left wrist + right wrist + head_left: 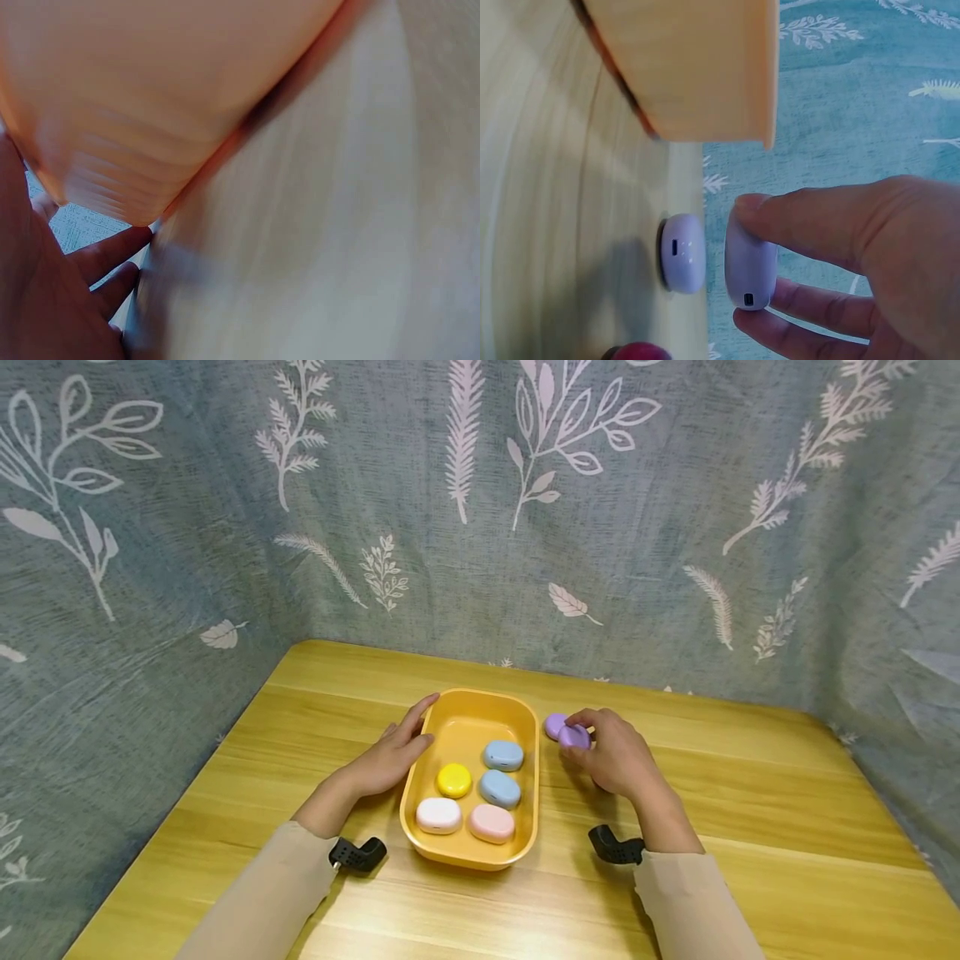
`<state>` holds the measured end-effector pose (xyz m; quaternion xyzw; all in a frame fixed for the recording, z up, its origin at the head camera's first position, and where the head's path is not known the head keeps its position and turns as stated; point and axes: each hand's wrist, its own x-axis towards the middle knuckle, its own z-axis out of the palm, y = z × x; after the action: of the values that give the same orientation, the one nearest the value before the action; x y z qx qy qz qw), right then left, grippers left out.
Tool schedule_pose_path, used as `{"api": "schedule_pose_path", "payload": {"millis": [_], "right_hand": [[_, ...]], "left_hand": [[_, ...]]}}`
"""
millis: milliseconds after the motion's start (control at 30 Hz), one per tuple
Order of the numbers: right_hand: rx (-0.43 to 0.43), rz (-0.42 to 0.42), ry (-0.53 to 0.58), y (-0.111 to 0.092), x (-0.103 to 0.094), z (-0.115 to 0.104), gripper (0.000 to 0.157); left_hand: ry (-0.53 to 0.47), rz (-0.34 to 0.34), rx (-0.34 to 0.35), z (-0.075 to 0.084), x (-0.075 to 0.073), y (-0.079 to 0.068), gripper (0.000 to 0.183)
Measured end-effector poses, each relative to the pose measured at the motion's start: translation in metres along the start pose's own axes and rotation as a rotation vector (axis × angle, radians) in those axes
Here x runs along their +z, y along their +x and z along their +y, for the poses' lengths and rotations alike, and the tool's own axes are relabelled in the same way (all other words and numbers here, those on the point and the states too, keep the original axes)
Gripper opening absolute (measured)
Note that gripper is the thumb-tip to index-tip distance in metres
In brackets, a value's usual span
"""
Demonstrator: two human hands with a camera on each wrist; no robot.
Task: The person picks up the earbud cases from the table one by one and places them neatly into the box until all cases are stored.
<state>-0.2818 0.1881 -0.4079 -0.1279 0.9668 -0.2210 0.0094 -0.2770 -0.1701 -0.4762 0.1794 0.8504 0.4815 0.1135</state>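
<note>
A yellow plastic tray (471, 860) stands on the table with several earbud cases in it: two blue (503, 756), one round yellow (454, 781), one white (438, 815) and one pink (492, 823). My left hand (386, 762) rests along the tray's left side, its fingers fairly straight against the wall. To the right of the tray, my right hand (617, 753) pinches a purple earbud case (750, 262) between thumb and fingers, raised off the tabletop. Another purple case (684, 253) sits on the table just below it, its port showing.
A red rounded object (639, 352) lies on the table near the right hand, mostly cut off in the right wrist view. Patterned grey-blue curtains (480, 568) hang behind and beside the wooden table (750, 810).
</note>
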Motion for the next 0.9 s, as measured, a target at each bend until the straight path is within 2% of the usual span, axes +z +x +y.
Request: {"api": "schedule_pose_path", "payload": {"millis": [233,500,900], "right_hand": [[-0.038,0.040,0.005,-0.005,-0.002,-0.009,0.038],[-0.077,0.074,0.009,-0.010,-0.004,-0.020,0.039],[-0.141,0.110,0.006,-0.015,-0.007,-0.033,0.038]], "left_hand": [[0.002,0.001,-0.021,0.001,0.000,-0.001,0.060],[0.007,-0.005,0.003,0.000,0.000,-0.001,0.060],[0.006,0.002,0.000,0.001,0.001,-0.001,0.060]]}}
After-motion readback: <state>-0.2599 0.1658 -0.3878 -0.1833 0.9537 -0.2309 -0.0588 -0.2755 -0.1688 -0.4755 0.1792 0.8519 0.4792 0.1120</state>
